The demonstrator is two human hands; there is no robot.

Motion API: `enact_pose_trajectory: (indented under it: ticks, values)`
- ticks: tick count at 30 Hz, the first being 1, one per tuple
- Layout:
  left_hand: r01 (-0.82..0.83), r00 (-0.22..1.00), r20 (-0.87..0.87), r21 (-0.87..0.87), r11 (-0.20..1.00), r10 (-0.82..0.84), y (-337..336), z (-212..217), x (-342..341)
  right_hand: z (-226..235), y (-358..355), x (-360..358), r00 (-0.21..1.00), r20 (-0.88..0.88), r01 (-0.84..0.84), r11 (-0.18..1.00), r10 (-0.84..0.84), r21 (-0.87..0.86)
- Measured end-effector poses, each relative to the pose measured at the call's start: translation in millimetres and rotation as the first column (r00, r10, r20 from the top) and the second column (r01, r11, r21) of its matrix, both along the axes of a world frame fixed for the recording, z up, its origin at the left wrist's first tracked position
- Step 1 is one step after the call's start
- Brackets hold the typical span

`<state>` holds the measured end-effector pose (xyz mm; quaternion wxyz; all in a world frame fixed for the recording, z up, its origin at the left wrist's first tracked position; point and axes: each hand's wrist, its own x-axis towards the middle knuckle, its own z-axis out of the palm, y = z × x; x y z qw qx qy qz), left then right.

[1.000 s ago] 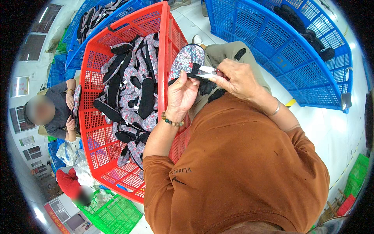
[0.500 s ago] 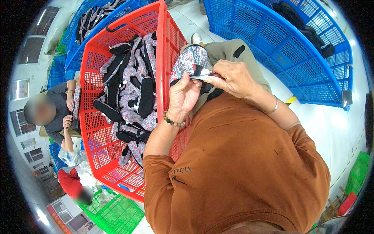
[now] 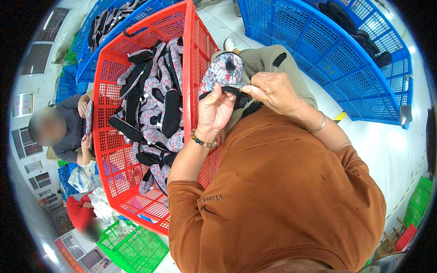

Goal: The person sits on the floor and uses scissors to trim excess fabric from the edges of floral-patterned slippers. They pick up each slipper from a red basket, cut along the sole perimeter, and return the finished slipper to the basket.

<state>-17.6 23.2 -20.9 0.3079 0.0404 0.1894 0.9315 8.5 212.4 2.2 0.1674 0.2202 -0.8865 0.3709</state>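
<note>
A floral-print slipper (image 3: 223, 70) with a dark tuft on its top and black lining lies across my thigh. My left hand (image 3: 215, 109) grips its opening edge between thumb and fingers. My right hand (image 3: 273, 93) is closed round what looks like a pair of thread snips; their narrow metal blade (image 3: 236, 85) lies along the slipper's edge, close to my left thumb. Most of the handle is hidden in my fingers. Left of my hands, a red crate (image 3: 190, 59) holds many matching slippers (image 3: 152, 113) with black soles, some with small white tags.
A large blue crate (image 3: 314, 59) with black items (image 3: 359, 38) stands at the far right. Another blue crate (image 3: 84, 68) with slippers is behind the red one. Two people (image 3: 68, 123) sit at the left, one handling a slipper. A green crate (image 3: 132, 248) stands at lower left.
The blade has shifted against the slipper's edge, and the white tag seen there earlier no longer shows. The dark tuft is now visible. At the left, the person's hands moved on their slipper.
</note>
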Motion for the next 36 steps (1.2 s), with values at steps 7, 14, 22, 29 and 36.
enact_pose_trajectory:
  ticks: [7,14,22,29,36]
  values:
    - [-0.006,1.0,0.031,0.057,0.998,0.004,-6,-11,-4,-5,16,-6,0.965,0.106,0.25,0.962,-0.239,-0.108]
    - [-0.08,0.994,-0.083,-0.201,0.976,0.064,4,9,7,-15,4,-12,0.972,-0.073,0.221,0.975,-0.223,-0.04]
    - [-0.008,0.821,-0.464,-0.591,0.806,-0.332,-13,7,23,-32,34,-27,0.611,0.717,0.311,0.731,0.335,-0.607]
    - [-0.066,0.404,-0.599,-0.773,0.631,-0.691,-14,-1,15,-37,2,-17,0.459,0.389,0.338,0.248,0.799,-0.908]
    - [0.212,0.79,-0.278,-0.713,0.668,-0.547,-20,-23,-15,-34,13,-22,0.813,0.461,0.189,0.587,0.356,-0.787]
